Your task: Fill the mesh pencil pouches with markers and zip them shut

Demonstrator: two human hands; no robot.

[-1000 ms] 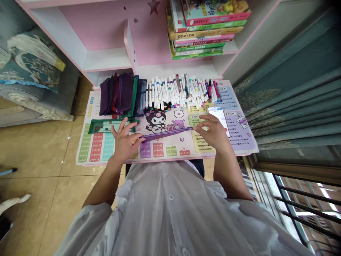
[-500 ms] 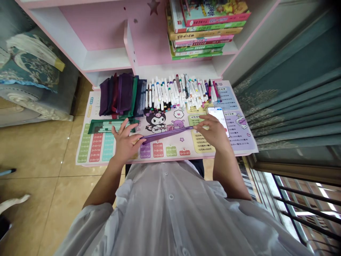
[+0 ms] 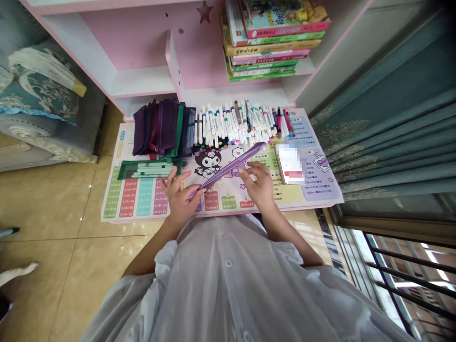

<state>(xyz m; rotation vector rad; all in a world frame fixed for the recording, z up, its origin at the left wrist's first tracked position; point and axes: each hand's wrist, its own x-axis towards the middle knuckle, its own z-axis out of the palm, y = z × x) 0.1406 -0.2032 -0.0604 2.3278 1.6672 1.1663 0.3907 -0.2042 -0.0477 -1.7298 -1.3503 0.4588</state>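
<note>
A slim purple zip pouch slants upward to the right above the desk mat. Its lower left end is pinched between the thumb and fingers of my left hand. Close beside the pouch, my right hand has its fingers apart and holds nothing. Left of my left hand lies a green mesh pouch with several pale green markers in it. A row of many white markers lies behind the purple pouch.
Dark purple, red, green and navy pouches are heaped at the back left. A phone, its screen blurred, lies on the printed mat at the right. Stacked books stand on the shelf above. A curtain hangs at the right.
The purple pouch has swung from nearly level to a slant, its right end rising away from me. My right hand has let go of that end and moved left and nearer.
</note>
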